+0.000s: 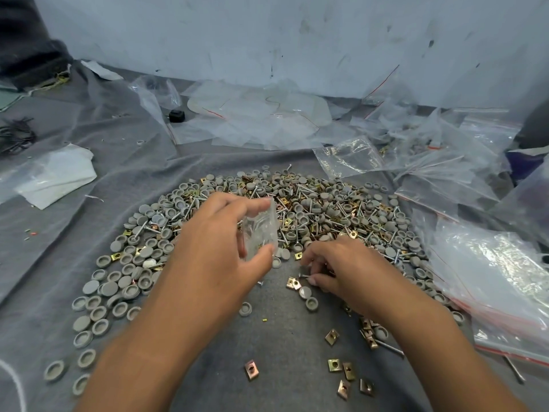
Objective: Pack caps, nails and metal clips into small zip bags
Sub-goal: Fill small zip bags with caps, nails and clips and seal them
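Observation:
A big heap of grey caps [148, 257], nails [309, 190] and brass-coloured metal clips [332, 336] covers the grey cloth [285, 346]. My left hand [214, 251] holds a small clear zip bag [260, 230] upright above the heap, thumb on its near side and fingers on its far side; a few small pieces show inside it. My right hand [344, 269] is low at the heap's near edge, fingers curled, pinching a nail [304, 275] at its fingertips. Loose clips and caps lie just in front of both hands.
Piles of empty clear zip bags with red seal strips [487, 281] lie at the right and along the back [261, 114]. A folded white sheet in plastic [56, 173] lies at the left. A small black object [177, 115] sits at the back. A pale wall stands behind.

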Motion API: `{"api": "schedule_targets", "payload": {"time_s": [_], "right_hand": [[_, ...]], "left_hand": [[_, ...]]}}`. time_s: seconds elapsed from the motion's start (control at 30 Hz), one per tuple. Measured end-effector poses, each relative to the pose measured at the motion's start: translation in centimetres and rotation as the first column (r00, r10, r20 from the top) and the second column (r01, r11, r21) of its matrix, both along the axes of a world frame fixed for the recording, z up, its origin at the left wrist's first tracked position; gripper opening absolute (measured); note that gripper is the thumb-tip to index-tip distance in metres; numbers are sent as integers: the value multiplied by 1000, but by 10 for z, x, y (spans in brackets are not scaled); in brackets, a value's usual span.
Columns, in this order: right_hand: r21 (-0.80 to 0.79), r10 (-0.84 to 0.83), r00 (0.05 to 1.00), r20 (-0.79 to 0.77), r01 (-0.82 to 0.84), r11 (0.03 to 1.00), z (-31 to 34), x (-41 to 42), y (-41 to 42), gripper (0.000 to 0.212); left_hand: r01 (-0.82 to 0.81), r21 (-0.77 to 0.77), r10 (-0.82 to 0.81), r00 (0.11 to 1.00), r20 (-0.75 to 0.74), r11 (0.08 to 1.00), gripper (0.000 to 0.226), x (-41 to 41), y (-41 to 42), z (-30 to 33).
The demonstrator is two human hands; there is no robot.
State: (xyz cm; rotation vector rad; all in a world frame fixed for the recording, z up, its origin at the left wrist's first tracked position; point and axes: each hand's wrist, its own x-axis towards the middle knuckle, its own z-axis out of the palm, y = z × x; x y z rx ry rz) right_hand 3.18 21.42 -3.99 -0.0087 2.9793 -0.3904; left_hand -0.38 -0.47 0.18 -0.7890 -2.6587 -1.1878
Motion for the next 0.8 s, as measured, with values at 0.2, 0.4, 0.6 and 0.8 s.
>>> {"api": "schedule_targets", "payload": {"time_s": [0.2,0.4,0.6,0.8], "right_hand": [[123,46,999,-8,-45,991,-3,5,-5,12],[-214,-126,976,-180,86,973,7,6,-11,6],[-781,-251,853,-458,-251,572,38,16,-33,18],[-608,-189,823,-536,-221,762,44,19,-45,15]], "left_hand": [[38,-12,-38,999,9,999,56,-3,8,-8],[78,-39,-79,997,-6,996,57,-3,12,-16],[101,-36,-102,995,-18,994,53,-1,18,-18],[108,-34,-109,994,-24,994,45,0,16,-17]]}}
